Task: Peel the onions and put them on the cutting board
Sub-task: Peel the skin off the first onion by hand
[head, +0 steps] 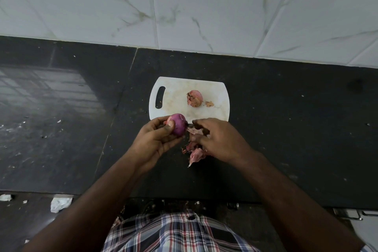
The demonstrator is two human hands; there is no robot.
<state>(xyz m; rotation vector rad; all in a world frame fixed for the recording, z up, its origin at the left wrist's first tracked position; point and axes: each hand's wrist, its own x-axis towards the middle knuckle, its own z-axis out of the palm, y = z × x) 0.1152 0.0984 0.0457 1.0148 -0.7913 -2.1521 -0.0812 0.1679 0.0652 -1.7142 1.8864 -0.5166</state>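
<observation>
Overhead, the left hand [158, 139] grips the mostly peeled onion [178, 124] just at the near edge of the cutting board [216, 92], which lies straight ahead; the right hand [216, 139] pinches loose skin [196, 154] beside it. Another onion [194, 98], unpeeled, sits on the board. Fingertips partly hidden.

Cutting board [178, 88] left half lies bare (unpeeled onion [194, 98] and scrap [209, 104] occupy right).

A purple onion [178, 124], a pinkish-brown onion [194, 98] on the white board [216, 96], pink peels [196, 153], a black counter [286, 129], white veined tiles [204, 6], a plaid shirt [173, 233].
</observation>
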